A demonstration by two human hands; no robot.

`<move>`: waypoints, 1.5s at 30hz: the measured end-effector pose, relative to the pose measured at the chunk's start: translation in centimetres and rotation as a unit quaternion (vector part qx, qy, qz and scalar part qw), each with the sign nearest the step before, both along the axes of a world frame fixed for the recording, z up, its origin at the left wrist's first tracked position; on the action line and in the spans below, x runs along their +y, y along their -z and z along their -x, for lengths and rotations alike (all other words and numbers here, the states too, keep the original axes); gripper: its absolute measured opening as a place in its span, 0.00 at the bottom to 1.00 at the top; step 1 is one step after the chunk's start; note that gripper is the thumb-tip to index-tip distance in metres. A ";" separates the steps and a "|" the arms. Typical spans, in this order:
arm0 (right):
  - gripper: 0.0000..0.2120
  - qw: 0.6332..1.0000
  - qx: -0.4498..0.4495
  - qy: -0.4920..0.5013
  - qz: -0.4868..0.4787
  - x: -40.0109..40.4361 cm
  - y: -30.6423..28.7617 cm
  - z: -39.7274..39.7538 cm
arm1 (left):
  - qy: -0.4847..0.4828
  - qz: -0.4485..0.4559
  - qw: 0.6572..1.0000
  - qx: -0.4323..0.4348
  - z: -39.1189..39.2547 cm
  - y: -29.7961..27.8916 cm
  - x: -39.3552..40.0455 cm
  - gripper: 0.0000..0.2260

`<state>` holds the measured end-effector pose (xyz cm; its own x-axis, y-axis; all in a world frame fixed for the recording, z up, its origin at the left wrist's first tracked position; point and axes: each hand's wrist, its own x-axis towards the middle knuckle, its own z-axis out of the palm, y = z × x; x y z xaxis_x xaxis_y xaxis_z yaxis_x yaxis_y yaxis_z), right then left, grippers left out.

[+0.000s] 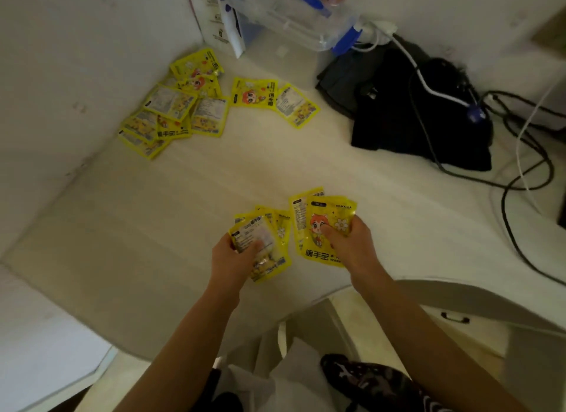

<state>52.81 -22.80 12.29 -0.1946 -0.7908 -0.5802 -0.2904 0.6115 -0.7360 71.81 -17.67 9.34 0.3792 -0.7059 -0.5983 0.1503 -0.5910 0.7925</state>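
A fan (271, 227) of yellow packets is being gripped in the left hand (234, 258), fingers curled round it, low in the centre of the frame. A pair (324, 215) is being pinched under the thumb of the right hand (352, 243) just beside it. The sorting is being judged as roughly partway: a pile (174, 108) is lying on the table (214, 181) at upper left with two strays (254, 93) beside it, so plenty is waiting to be handled.
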 end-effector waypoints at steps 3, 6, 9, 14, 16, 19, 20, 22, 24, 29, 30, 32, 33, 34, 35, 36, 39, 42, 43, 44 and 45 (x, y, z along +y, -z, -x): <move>0.18 0.999 -0.003 0.036 0.004 3.3 -0.3 -0.9 | 0.025 -0.006 1.000 -0.001 -0.7 -0.1 2.1 0.09; 0.18 0.997 -0.010 0.077 0.007 6.3 -1.0 -0.8 | 0.059 -0.011 0.998 0.002 -0.9 -0.5 3.6 0.09; 0.16 0.993 -0.019 0.118 0.016 9.1 -1.9 0.1 | 0.099 -0.010 0.995 0.002 -0.5 -0.9 4.7 0.11; 0.11 0.983 -0.042 0.171 0.044 13.7 -2.9 2.2 | 0.171 -0.001 0.985 -0.031 2.2 -1.5 6.1 0.11; 0.10 0.979 -0.045 0.194 0.054 15.6 -3.0 3.2 | 0.205 0.009 0.978 -0.040 3.6 -1.7 6.8 0.12; 0.09 0.971 -0.040 0.231 0.056 18.8 -2.8 4.9 | 0.245 0.004 0.968 -0.043 5.9 -1.5 8.4 0.12; 0.09 0.967 -0.041 0.245 0.054 20.1 -2.8 5.6 | 0.263 0.006 0.964 -0.049 6.8 -1.6 9.1 0.12; 0.10 0.961 -0.043 0.270 0.050 22.6 -2.7 6.9 | 0.296 0.011 0.953 -0.058 8.8 -1.8 10.6 0.12; 0.10 0.953 -0.046 0.294 0.053 25.5 -2.6 8.5 | 0.324 0.013 0.944 -0.057 10.8 -2.1 12.5 0.12; 0.08 0.930 -0.056 0.360 0.059 33.0 -2.1 12.1 | 0.386 0.014 0.921 -0.058 15.8 -2.7 18.1 0.11; 0.09 0.925 -0.057 0.372 0.058 34.6 -2.1 12.9 | 0.397 0.020 0.915 -0.066 16.8 -2.9 19.4 0.11; 0.09 0.915 -0.060 0.395 0.053 37.9 -1.9 14.4 | 0.423 0.029 0.901 -0.092 18.8 -3.1 22.3 0.10; 0.09 0.910 -0.061 0.407 0.051 39.7 -1.9 15.2 | 0.435 0.031 0.894 -0.099 19.8 -3.0 23.8 0.10; 0.09 0.904 -0.062 0.421 0.047 41.4 -1.9 16.0 | 0.448 0.032 0.888 -0.100 20.8 -3.1 25.3 0.10; 0.10 0.897 -0.063 0.435 0.045 43.2 -1.8 16.9 | 0.458 0.029 0.883 -0.098 21.8 -3.0 26.7 0.10; 0.10 0.890 -0.064 0.449 0.043 45.1 -1.9 17.8 | 0.466 0.022 0.879 -0.095 22.8 -3.0 28.3 0.10; 0.09 0.871 -0.075 0.484 0.043 50.0 -2.0 20.3 | 0.482 0.016 0.872 -0.082 26.1 -2.7 32.2 0.10; 0.10 0.855 -0.090 0.509 0.045 53.8 -2.1 22.7 | 0.503 0.006 0.862 -0.066 29.4 -2.5 35.4 0.09; 0.10 0.849 -0.091 0.518 0.045 54.7 -2.2 23.5 | 0.509 0.002 0.859 -0.062 30.4 -2.4 36.3 0.09; 0.10 0.844 -0.092 0.527 0.045 55.6 -2.1 24.3 | 0.515 0.000 0.855 -0.060 31.5 -2.3 37.1 0.09; 0.11 0.839 -0.091 0.535 0.045 56.3 -2.0 25.0 | 0.521 -0.003 0.852 -0.059 32.6 -2.1 37.7 0.09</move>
<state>27.77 33.54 14.31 -0.7354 -0.2612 -0.6252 0.5120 0.3900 -0.7653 39.24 20.02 11.44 -0.3934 -0.6930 -0.6041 -0.5383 -0.3590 0.7624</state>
